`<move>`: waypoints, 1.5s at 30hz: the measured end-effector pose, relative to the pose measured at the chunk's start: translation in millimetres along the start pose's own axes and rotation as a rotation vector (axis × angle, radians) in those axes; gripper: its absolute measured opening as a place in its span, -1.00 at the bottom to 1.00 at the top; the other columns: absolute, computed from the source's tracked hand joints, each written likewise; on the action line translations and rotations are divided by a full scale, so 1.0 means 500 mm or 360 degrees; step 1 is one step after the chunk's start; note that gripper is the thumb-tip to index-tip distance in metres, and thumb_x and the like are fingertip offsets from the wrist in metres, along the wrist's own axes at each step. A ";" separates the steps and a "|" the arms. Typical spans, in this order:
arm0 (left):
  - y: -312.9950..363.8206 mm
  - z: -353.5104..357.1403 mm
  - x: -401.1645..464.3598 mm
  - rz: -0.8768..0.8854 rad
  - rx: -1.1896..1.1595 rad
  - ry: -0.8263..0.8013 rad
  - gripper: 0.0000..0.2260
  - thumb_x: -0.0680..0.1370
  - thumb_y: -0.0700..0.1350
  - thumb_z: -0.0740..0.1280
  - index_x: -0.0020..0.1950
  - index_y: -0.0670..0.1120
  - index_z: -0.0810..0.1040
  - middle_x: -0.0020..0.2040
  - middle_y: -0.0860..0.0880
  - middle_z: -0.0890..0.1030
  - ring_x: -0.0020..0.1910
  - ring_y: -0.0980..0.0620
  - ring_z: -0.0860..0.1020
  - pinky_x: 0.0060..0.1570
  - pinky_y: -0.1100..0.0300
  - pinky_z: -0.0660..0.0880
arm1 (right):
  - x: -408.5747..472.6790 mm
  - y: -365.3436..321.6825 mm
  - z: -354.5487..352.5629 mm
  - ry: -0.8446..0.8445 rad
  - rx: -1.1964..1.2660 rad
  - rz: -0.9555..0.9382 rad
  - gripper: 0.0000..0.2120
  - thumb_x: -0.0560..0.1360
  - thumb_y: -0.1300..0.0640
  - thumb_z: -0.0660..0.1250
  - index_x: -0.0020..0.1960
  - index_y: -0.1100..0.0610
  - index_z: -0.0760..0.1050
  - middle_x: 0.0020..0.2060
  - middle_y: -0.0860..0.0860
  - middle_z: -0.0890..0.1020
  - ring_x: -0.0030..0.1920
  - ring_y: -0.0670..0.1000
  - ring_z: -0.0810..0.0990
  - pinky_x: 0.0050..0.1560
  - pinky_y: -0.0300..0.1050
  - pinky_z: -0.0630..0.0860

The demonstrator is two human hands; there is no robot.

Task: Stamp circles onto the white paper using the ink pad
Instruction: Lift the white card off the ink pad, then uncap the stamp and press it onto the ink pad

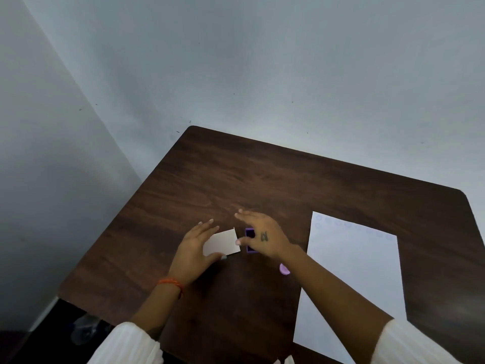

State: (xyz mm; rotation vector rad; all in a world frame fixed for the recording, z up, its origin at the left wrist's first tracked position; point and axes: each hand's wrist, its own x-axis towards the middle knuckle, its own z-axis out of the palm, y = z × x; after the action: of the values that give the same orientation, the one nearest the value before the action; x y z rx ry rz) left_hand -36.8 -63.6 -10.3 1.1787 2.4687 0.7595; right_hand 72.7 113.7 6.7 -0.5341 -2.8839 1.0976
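**Here, both hands at the ink pad, paper off to the right**

Seen from the head camera, a dark wooden tabletop [210, 179] sits in the corner of two pale walls. The left hand [195, 248] lies low over it, its fingers [207, 224] straight and spread, the thumb tucked under the near edge of a small pale card [223, 243]. The card is pinched loosely between thumb and palm; how firm that hold is cannot be told.

The right hand [265, 237] hovers flat just beside it, fingers [244, 214] stretched wide toward the left, gripping nothing. Its thumb tip touches or nearly touches the card's right edge. Under this hand, partly hidden, is the purple ink pad [249, 233], its dark inked face showing. A small dark mark shows on the back of the hand.

A rounded lilac piece [284, 269] peeks out beneath the right wrist; what it is cannot be told.

The paper [351, 271] lies flat on the right of the tabletop, well apart from the pad, with a faint row of bluish circles [349, 225] along its far edge. An orange band [170, 283] circles the left wrist, and white sleeves cover both forearms.
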 end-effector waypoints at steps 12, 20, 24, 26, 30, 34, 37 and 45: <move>0.180 0.108 -0.018 0.0127 -0.0315 -0.0252 -0.39 0.38 -0.08 0.47 0.38 0.04 0.31 0.40 -0.01 0.39 0.35 0.04 0.37 0.35 0.12 0.35 | -0.188 0.074 -0.060 0.0653 0.0544 0.0389 -0.54 0.33 -0.01 0.48 0.20 0.00 0.50 0.10 -0.08 0.60 0.00 -0.15 0.55 -0.11 -0.50 0.41; 0.208 0.163 -0.036 0.0089 -0.0343 -0.0310 -0.66 0.44 -0.18 0.40 0.20 -0.07 0.50 0.19 -0.07 0.57 0.14 0.05 0.51 0.21 0.20 0.44 | -0.243 0.083 0.016 0.0604 0.0435 0.0349 -0.82 0.45 0.00 0.36 -0.01 0.05 0.60 -0.14 -0.04 0.70 -0.20 -0.18 0.60 -0.12 -0.36 0.57; 0.214 0.175 -0.036 0.0104 -0.0314 -0.0337 -0.73 0.47 -0.16 0.37 0.17 -0.09 0.53 0.16 -0.09 0.59 0.13 0.03 0.52 0.24 0.18 0.41 | -0.235 0.086 0.031 0.0529 0.0345 0.0418 -0.82 0.48 0.04 0.33 -0.03 0.13 0.60 -0.11 0.09 0.70 -0.20 -0.13 0.55 -0.13 -0.49 0.46; 0.216 0.179 -0.038 0.0094 -0.0323 -0.0333 -0.73 0.47 -0.16 0.36 0.17 -0.09 0.53 0.16 -0.09 0.59 0.13 0.03 0.52 0.22 0.20 0.39 | -0.231 0.088 0.034 0.0503 0.0344 0.0460 -0.80 0.47 0.04 0.34 -0.03 0.17 0.59 -0.10 0.11 0.69 -0.19 -0.09 0.55 -0.16 -0.59 0.34; 0.218 0.178 -0.039 0.0091 -0.0398 -0.0294 -0.71 0.45 -0.17 0.39 0.17 -0.08 0.53 0.14 -0.08 0.61 0.11 0.05 0.53 0.14 0.32 0.36 | -0.229 0.094 0.027 0.0598 0.0472 0.0473 -0.83 0.46 0.08 0.37 -0.08 0.19 0.61 -0.16 0.14 0.70 -0.21 -0.02 0.60 -0.21 -0.55 0.41; 0.222 0.170 -0.040 0.0076 -0.0558 -0.0249 -0.68 0.41 -0.15 0.43 0.16 -0.05 0.54 0.12 -0.05 0.62 0.07 0.11 0.54 0.13 0.32 0.40 | -0.232 0.096 0.014 0.0749 0.0650 0.0505 -0.90 0.43 0.16 0.40 -0.08 0.16 0.62 -0.18 0.05 0.68 -0.19 -0.07 0.63 -0.16 -0.48 0.48; 0.225 0.167 -0.039 0.0079 -0.0602 -0.0192 -0.70 0.41 -0.13 0.43 0.13 -0.05 0.55 0.08 -0.04 0.64 0.03 0.13 0.55 0.10 0.34 0.43 | -0.236 0.095 0.005 0.0757 0.0747 0.0507 -0.88 0.41 0.15 0.42 -0.05 0.11 0.61 -0.19 -0.05 0.64 -0.21 -0.17 0.60 -0.19 -0.56 0.47; 0.230 0.167 -0.037 0.0114 -0.0526 -0.0161 -0.79 0.42 -0.10 0.43 0.04 -0.05 0.58 -0.01 -0.04 0.66 -0.10 0.18 0.54 -0.07 0.48 0.39 | -0.241 0.090 0.000 0.0724 0.0880 0.0604 -0.87 0.40 0.07 0.43 -0.11 0.10 0.60 -0.21 0.03 0.67 -0.19 -0.03 0.64 -0.16 -0.35 0.54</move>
State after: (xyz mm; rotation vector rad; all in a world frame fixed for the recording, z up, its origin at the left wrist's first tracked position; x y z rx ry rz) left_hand 86.3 9.9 -11.0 1.1523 2.1261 1.0520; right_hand 200.1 106.9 -9.4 -1.1326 -2.0227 1.4979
